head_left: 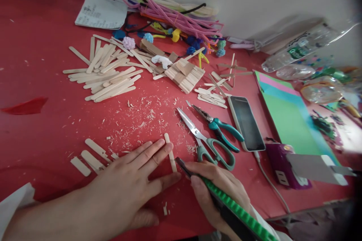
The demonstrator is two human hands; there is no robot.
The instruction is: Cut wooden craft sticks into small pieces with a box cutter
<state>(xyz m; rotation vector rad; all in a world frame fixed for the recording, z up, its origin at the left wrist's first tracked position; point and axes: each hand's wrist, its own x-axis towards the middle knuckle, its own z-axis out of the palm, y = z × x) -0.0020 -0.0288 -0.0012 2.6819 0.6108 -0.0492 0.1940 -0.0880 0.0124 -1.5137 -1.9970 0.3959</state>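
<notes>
On the red tabletop, my left hand lies flat with its fingers spread, its fingertips touching a wooden craft stick. My right hand grips a green and black utility knife, whose tip is at the right edge of the stick near its lower end. Cut stick pieces lie left of my left hand, partly covered by it. Small wood shavings are scattered beyond my fingers. Scissors with grey-green handles and teal needle-nose pliers lie just past my right hand.
A pile of craft sticks spreads at the back left, beside a small stick panel. Pipe cleaners lie along the wall. To the right are a phone with a cable, coloured sheets, a purple box and a plastic bottle.
</notes>
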